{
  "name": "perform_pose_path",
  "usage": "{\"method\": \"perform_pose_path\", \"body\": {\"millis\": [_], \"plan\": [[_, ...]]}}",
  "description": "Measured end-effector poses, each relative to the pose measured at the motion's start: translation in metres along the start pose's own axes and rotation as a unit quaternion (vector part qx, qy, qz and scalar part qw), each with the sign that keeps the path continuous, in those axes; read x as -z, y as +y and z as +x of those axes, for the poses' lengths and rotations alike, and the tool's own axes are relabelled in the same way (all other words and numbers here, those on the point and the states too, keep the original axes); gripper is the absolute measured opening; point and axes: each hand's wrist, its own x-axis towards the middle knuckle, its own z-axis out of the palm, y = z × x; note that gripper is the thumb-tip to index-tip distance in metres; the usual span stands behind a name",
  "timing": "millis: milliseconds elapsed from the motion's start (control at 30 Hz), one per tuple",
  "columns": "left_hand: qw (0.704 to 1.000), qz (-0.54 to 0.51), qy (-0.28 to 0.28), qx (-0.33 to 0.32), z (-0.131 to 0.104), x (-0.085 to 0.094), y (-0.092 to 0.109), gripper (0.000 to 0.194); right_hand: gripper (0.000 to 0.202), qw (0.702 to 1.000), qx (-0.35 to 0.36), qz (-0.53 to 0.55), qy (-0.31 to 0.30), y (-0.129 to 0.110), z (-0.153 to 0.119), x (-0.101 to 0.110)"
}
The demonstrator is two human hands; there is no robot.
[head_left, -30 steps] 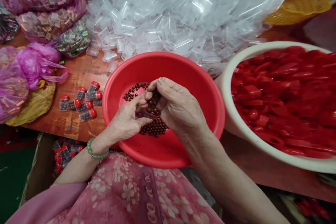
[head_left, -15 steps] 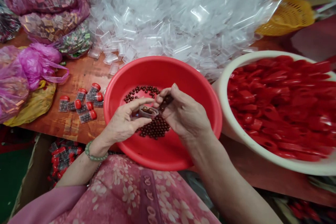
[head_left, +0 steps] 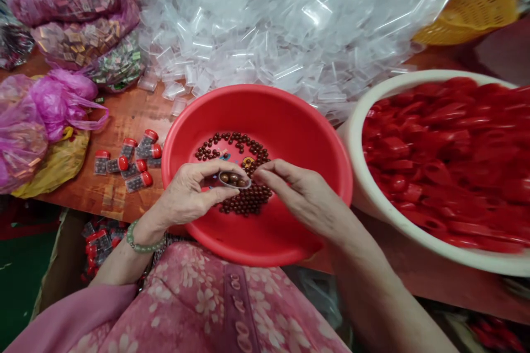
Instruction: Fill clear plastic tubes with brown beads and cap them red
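Observation:
My left hand [head_left: 192, 190] grips a small clear plastic container [head_left: 234, 179] between thumb and fingers, its open mouth facing me. Several round brown balls show inside that mouth. Close by on the right, my right hand [head_left: 300, 190] has its thumb and fingertips pinched together at the container's rim; whatever they may hold is hidden. Both hands are over a red plastic basin [head_left: 285, 113]. Loose brown balls [head_left: 248, 198] lie on the basin's floor, some gathered beneath the hands and others in a scattered arc behind them.
Filled containers with red caps [head_left: 138, 182] lie left of the basin. Behind it rises a heap of clear empty containers [head_left: 265, 38]. A white tub [head_left: 383, 207] of red plastic pieces stands at right. Pink bags [head_left: 62, 99], a yellow basket [head_left: 476, 11] and a box of capped containers [head_left: 99, 248] surround this.
My right hand has turned from palm up, with brown balls in it, to palm down beside the container. More balls now show in the container's mouth. The view has shifted slightly.

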Motion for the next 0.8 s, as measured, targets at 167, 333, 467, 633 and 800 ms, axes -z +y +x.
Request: {"method": "perform_pose_path", "body": {"millis": [167,333,467,633,800], "plan": [[0.997,0.053,-0.014,-0.057,-0.002,-0.005,0.006,0.014,0.026,0.890,-0.070,-0.407,-0.194,0.004,0.008,0.002],[0.998,0.046,0.002,-0.033,0.001,-0.004,0.008,0.012,0.030,0.861,-0.074,-0.421,-0.276,0.008,0.008,-0.019],[1.000,0.013,0.006,-0.011,0.001,-0.002,0.008,0.013,0.036,0.866,-0.047,-0.397,-0.300,0.009,0.003,-0.033],[1.000,-0.013,0.002,-0.018,0.001,-0.001,0.006,0.013,0.041,0.869,-0.018,-0.392,-0.302,0.011,0.001,-0.039],[0.998,-0.062,-0.013,-0.027,0.002,0.000,0.002,0.012,0.037,0.876,0.016,-0.387,-0.288,0.022,0.004,-0.048]]}}
